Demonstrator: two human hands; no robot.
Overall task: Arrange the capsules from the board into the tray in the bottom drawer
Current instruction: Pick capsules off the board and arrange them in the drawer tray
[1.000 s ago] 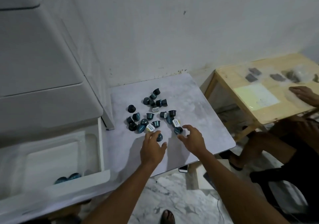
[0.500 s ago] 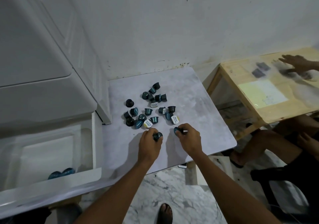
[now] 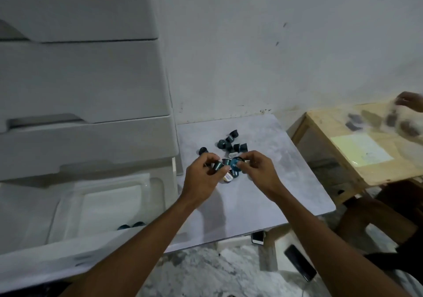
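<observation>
One dark capsule (image 3: 218,166) pinched by left hand (image 3: 201,178), teal capsule (image 3: 234,164) by right hand (image 3: 259,170), above board (image 3: 281,182)

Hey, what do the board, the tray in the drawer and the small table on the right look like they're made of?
The board is matte grey with faint veins: marble or a marble-look laminate, I cannot tell which. The tray looks like clear glossy plastic, judging by its see-through rounded rim. The table is probably bare pale wood, judging by its tan colour and square legs.
</observation>
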